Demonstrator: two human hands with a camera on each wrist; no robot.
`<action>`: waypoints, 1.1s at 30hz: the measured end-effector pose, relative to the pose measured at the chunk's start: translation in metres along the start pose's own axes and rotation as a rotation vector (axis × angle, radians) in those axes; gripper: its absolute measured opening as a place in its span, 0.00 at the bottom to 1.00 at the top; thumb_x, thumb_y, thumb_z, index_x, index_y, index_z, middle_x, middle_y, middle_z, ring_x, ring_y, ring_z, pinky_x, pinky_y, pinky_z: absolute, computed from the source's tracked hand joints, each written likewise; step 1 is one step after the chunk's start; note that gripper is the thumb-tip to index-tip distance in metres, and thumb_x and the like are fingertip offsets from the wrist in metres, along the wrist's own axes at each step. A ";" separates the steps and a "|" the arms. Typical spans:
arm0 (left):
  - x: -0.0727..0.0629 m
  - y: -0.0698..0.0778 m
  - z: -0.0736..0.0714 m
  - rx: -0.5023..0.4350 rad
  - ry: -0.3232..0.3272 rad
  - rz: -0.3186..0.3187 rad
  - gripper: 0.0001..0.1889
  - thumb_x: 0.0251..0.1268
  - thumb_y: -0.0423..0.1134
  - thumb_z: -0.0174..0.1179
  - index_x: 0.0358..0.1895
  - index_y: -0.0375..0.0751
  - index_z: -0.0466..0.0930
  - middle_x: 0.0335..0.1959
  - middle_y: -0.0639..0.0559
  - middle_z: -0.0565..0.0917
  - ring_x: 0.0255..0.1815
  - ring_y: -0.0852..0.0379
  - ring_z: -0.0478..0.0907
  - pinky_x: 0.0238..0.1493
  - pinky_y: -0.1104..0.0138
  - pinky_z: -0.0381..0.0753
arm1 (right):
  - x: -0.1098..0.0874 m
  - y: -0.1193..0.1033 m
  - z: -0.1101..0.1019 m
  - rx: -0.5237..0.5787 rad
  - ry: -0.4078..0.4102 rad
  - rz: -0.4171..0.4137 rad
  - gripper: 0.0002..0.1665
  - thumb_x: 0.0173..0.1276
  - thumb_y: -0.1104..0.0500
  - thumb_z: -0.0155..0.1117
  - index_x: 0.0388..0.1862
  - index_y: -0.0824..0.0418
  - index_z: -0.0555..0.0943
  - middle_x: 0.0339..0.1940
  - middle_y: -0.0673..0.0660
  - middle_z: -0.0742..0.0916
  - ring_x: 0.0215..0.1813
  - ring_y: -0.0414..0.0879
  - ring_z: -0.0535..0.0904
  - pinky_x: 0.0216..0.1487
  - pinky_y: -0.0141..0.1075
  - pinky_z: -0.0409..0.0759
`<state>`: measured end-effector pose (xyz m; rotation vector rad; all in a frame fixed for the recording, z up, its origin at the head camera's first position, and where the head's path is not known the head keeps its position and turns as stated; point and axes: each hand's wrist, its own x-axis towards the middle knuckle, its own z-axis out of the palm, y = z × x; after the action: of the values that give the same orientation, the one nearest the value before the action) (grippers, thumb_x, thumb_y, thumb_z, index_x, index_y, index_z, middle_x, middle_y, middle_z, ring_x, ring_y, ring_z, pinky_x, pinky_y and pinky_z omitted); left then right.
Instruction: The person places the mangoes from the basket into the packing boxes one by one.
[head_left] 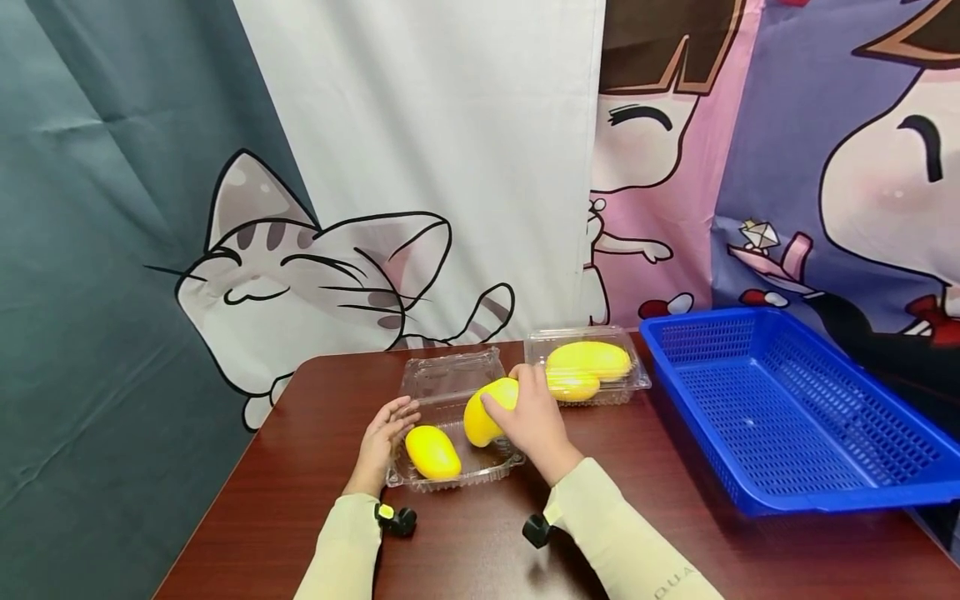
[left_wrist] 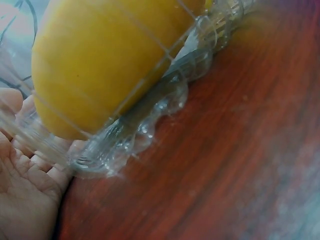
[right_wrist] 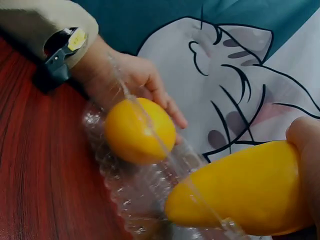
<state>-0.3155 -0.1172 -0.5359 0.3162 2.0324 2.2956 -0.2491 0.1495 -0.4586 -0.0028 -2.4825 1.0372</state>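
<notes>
My right hand grips a yellow mango and holds it tilted over the right half of an open clear plastic clamshell box. A second mango lies in the left half of that box. Along the box's left side rests my left hand, fingers extended and slightly spread against the wall. The left wrist view shows this palm beside the ridged clear edge. In the right wrist view, the held mango points its narrow end into the box. The lid stands folded back behind.
Behind the right hand, a closed clear box contains several mangoes. A blue perforated basket occupies the table's right side. The dark red wooden table ends at a printed curtain with cartoon figures.
</notes>
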 end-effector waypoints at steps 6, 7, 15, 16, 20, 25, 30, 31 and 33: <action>-0.001 0.002 0.002 -0.006 0.002 -0.004 0.23 0.79 0.28 0.37 0.72 0.29 0.63 0.70 0.31 0.70 0.69 0.36 0.70 0.64 0.70 0.72 | -0.003 -0.005 0.007 -0.062 -0.043 0.010 0.32 0.64 0.38 0.69 0.52 0.58 0.70 0.45 0.57 0.73 0.35 0.51 0.73 0.38 0.41 0.78; -0.001 0.003 0.002 -0.001 0.002 -0.001 0.23 0.79 0.28 0.37 0.72 0.30 0.63 0.70 0.31 0.70 0.69 0.36 0.70 0.64 0.70 0.72 | -0.003 -0.005 0.008 -0.080 -0.058 0.008 0.32 0.65 0.37 0.68 0.52 0.58 0.70 0.44 0.57 0.73 0.35 0.50 0.73 0.38 0.41 0.78; 0.000 0.000 0.003 0.005 0.000 0.025 0.22 0.79 0.26 0.37 0.71 0.27 0.64 0.69 0.28 0.70 0.65 0.38 0.74 0.60 0.71 0.74 | -0.006 0.001 0.017 -0.209 -0.127 -0.056 0.25 0.70 0.41 0.64 0.47 0.61 0.74 0.37 0.57 0.80 0.37 0.55 0.77 0.41 0.46 0.79; 0.001 0.000 0.003 0.000 0.003 0.027 0.22 0.79 0.26 0.37 0.71 0.27 0.64 0.69 0.28 0.70 0.65 0.38 0.74 0.60 0.71 0.74 | -0.006 0.002 0.018 -0.229 -0.134 -0.064 0.22 0.70 0.43 0.64 0.47 0.60 0.74 0.37 0.57 0.82 0.39 0.55 0.78 0.42 0.47 0.79; 0.001 0.000 0.004 0.002 0.006 0.022 0.22 0.79 0.26 0.36 0.71 0.27 0.64 0.69 0.29 0.71 0.64 0.40 0.74 0.59 0.71 0.74 | -0.006 0.007 0.022 -0.301 -0.157 -0.065 0.15 0.72 0.46 0.62 0.42 0.56 0.76 0.36 0.54 0.82 0.41 0.55 0.78 0.42 0.47 0.80; 0.001 0.000 0.003 -0.024 0.003 0.012 0.23 0.78 0.26 0.36 0.71 0.29 0.65 0.70 0.30 0.71 0.66 0.37 0.73 0.61 0.70 0.74 | -0.008 0.007 0.024 -0.310 -0.148 -0.052 0.14 0.71 0.45 0.63 0.39 0.54 0.76 0.34 0.52 0.80 0.40 0.53 0.76 0.40 0.45 0.78; -0.003 -0.002 -0.003 0.003 -0.050 0.075 0.23 0.77 0.26 0.38 0.71 0.27 0.63 0.68 0.29 0.71 0.61 0.44 0.77 0.60 0.68 0.75 | -0.013 0.005 0.026 -0.244 -0.133 -0.037 0.13 0.69 0.46 0.65 0.38 0.54 0.76 0.32 0.50 0.78 0.38 0.51 0.75 0.39 0.43 0.77; -0.005 -0.003 -0.005 0.005 -0.065 0.096 0.23 0.77 0.25 0.38 0.71 0.25 0.62 0.67 0.28 0.72 0.60 0.46 0.78 0.59 0.68 0.76 | -0.015 0.005 0.026 -0.199 -0.129 -0.027 0.13 0.68 0.47 0.66 0.38 0.54 0.75 0.31 0.51 0.78 0.36 0.50 0.74 0.38 0.43 0.76; -0.008 -0.005 -0.009 0.000 -0.087 0.130 0.24 0.74 0.23 0.40 0.71 0.23 0.59 0.64 0.29 0.74 0.55 0.50 0.81 0.56 0.68 0.78 | -0.019 0.007 0.027 -0.060 -0.110 0.023 0.14 0.66 0.49 0.68 0.39 0.55 0.75 0.29 0.51 0.76 0.32 0.48 0.73 0.36 0.41 0.74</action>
<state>-0.3098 -0.1267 -0.5431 0.5533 2.0271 2.3091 -0.2438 0.1332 -0.4878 0.0077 -2.6178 0.9964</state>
